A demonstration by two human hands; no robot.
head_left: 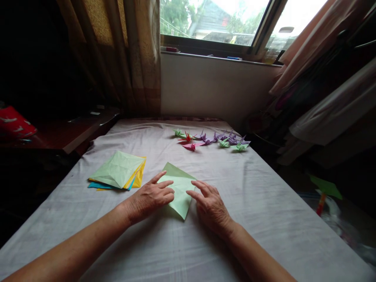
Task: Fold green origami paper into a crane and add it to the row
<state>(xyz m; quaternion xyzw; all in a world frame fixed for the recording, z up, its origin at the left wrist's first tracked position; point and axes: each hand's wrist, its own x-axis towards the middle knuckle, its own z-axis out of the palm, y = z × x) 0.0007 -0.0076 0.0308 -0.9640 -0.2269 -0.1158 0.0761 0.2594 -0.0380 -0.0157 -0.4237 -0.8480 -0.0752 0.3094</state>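
Observation:
A pale green sheet of origami paper (179,194) with crease lines lies on the cloth in front of me, its far strip darker and slightly raised. My left hand (152,194) rests over the sheet's left edge, fingers stretched out and apart. At the right edge, my right hand (210,203) touches the paper with its extended fingertips; its thumb is not clearly visible. To the left sits a stack of folding paper (116,170), with a creased green sheet on top and yellow and blue sheets below.
Several folded paper cranes, including a pink crane (192,146) and a green crane (239,147), stand at the back right of the cloth-covered table (249,235). A dark wooden surface (70,135) borders the left; hanging clothes (337,105) are at right. A window is behind.

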